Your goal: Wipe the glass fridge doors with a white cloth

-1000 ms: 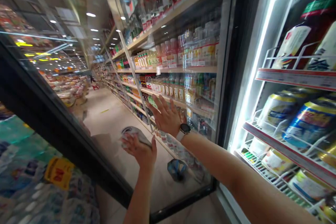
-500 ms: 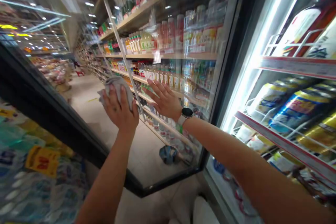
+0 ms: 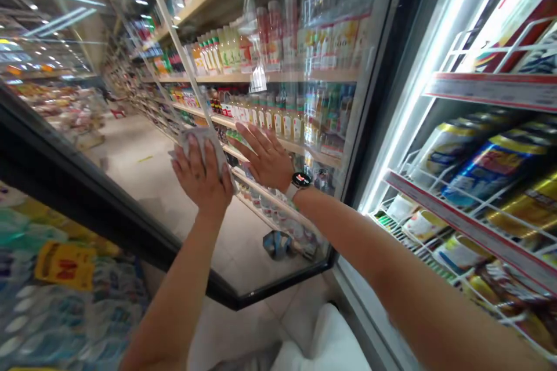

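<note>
My left hand (image 3: 203,177) presses a folded grey cloth (image 3: 220,153) flat against the inner face of a swung-open glass cooler door (image 3: 248,255), with its fingers spread over the cloth. To its right, my right hand (image 3: 265,159) is raised palm toward the same pane, fingers stretched out and holding nothing. A smartwatch (image 3: 301,179) with a pale strap sits on the right wrist. The dark door frame (image 3: 278,286) runs along the bottom and both sides of the pane.
Lit cooler shelves (image 3: 491,90) with bottles and cans stand close at the right. Bottled drinks fill wooden shelves (image 3: 278,76), visible through the glass. Packed water bottles (image 3: 56,324) under a yellow price sign (image 3: 65,265) are at lower left. A blue-grey object (image 3: 277,244) lies low beyond the pane.
My left hand rose with the cloth, first blurred and low, then shifted slightly right. My right hand stayed spread near the pane. The view has tilted down.
</note>
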`<state>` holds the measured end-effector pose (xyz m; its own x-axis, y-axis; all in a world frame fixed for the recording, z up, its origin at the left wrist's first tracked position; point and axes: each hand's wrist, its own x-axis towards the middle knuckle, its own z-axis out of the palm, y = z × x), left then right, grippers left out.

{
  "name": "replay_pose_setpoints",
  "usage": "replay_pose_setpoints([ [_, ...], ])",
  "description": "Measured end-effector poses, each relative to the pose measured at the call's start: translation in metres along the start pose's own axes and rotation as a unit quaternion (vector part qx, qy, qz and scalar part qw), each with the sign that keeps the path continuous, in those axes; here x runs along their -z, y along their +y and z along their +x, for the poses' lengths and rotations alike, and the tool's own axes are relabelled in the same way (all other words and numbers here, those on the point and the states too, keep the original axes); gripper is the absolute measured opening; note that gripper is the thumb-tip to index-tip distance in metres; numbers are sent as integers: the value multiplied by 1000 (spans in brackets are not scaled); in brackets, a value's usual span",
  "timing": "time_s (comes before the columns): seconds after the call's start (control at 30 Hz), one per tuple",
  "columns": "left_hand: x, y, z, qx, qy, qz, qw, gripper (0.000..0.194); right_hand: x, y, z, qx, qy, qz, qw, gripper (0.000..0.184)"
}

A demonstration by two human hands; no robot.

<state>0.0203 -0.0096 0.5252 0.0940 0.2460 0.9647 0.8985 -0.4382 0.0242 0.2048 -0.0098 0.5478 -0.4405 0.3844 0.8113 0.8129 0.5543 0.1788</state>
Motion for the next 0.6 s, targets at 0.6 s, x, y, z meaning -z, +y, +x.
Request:
replay_pose_setpoints([
  [0.6,5,6,36,8,125,80,989,62,-41,-34,-13,-74,191,8,979,62],
])
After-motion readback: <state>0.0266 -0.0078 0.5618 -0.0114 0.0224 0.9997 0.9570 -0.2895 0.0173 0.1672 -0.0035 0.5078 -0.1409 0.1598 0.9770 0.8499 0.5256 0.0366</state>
